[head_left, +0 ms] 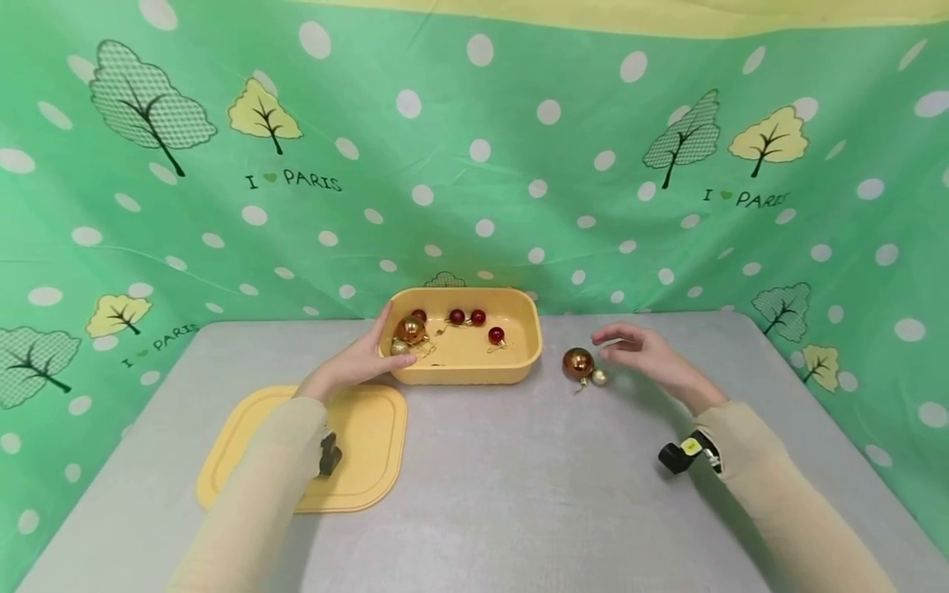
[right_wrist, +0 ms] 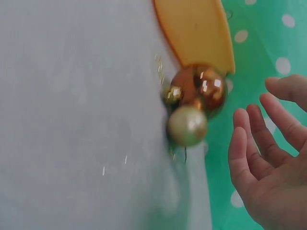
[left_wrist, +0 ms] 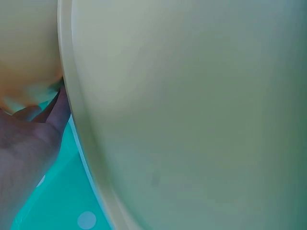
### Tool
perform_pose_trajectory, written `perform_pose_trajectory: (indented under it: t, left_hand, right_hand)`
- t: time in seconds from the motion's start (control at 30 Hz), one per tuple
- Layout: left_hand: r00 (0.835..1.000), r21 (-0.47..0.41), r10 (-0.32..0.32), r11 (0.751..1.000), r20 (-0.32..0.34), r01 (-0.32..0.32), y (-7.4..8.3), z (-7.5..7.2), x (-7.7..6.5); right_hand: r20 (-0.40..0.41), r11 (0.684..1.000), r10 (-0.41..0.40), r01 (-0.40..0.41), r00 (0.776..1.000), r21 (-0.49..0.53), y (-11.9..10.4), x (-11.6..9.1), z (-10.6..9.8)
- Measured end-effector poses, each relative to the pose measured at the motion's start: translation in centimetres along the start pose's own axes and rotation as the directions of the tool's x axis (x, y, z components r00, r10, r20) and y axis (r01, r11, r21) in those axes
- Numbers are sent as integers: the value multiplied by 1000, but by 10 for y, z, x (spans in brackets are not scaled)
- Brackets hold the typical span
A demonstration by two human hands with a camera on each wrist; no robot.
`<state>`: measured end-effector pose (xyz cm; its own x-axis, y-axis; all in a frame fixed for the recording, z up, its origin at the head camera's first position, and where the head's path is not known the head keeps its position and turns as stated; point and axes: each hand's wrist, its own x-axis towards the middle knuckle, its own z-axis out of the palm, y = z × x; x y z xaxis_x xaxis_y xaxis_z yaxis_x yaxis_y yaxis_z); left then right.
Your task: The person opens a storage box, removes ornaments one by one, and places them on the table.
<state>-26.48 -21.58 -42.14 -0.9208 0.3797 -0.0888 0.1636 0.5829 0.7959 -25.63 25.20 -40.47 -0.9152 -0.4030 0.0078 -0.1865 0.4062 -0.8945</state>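
A yellow plastic box (head_left: 465, 375) stands at the back of the table with several Christmas baubles inside. Among them are small red baubles (head_left: 496, 335), a larger copper bauble (head_left: 412, 329) and a glittery gold one (head_left: 400, 347). My left hand (head_left: 363, 354) grips the box's left end, its thumb over the near rim and its fingers along the outer side. To the right of the box, a shiny copper bauble (head_left: 577, 363) and a small pale gold bauble (head_left: 600, 376) lie together. Close beside them, my right hand (right_wrist: 273, 163) hovers with fingers spread, holding nothing.
A yellow lid (head_left: 363, 445) lies flat on the grey table (head_left: 504, 486) at the left, partly beneath my left forearm. Behind and at both sides hangs a green polka-dot cloth (head_left: 482, 239) with tree prints, just past the box.
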Motion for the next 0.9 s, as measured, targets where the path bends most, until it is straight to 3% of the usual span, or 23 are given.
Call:
perform_pose_trajectory:
  t: [0.53, 0.7, 0.9]
  left_hand:
    - [1000, -7, 10, 1000, 2, -10, -2, -2, 0]
    - [1000, -2, 11, 1000, 6, -11, -2, -2, 0]
    - [1000, 1, -6, 1000, 10, 6, 1, -1, -1]
  right_hand:
    - [-17, 993, -75, 77, 997, 88, -31, 17, 42]
    - [-45, 982, -128, 133, 991, 134, -46, 27, 58]
    - [-15, 965, -164, 163, 986, 205, -58, 40, 73]
